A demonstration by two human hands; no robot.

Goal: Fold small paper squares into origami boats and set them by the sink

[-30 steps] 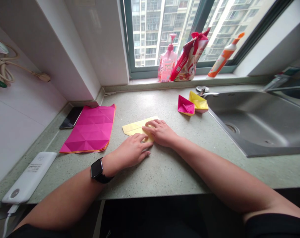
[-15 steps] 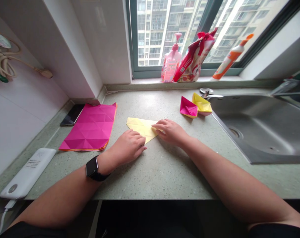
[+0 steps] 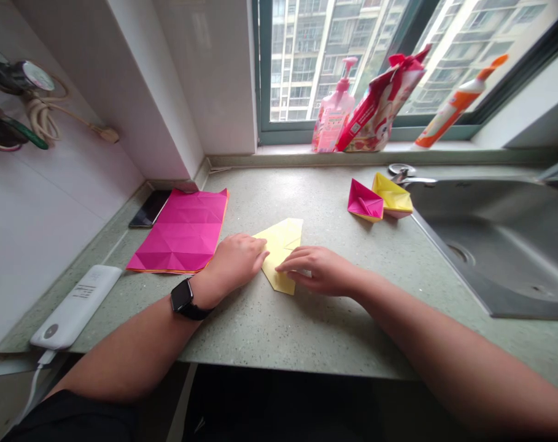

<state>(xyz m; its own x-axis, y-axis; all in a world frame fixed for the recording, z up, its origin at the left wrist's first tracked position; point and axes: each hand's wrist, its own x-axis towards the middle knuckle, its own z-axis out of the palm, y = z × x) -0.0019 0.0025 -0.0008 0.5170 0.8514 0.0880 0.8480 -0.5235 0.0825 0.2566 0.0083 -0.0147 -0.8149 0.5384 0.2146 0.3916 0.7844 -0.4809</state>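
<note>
The left hand (image 3: 242,261) and right hand (image 3: 320,270) are resting unclenched fingers on the folded yellow paper (image 3: 279,243), which is lying between the tabletop's (image 3: 352,334) front and back edges; uneven pressure is risking crooked creases.

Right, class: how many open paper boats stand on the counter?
2: the pink boat and, to its right and partly behind it, the yellow boat, both beside the sink. No others show.

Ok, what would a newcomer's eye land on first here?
Probably the creased magenta paper, spread on the left of the counter. Next, the magenta origami boat and yellow origami boat beside the sink. Then the pale yellow folded paper at centre, with the left hand and right hand on it.
</note>
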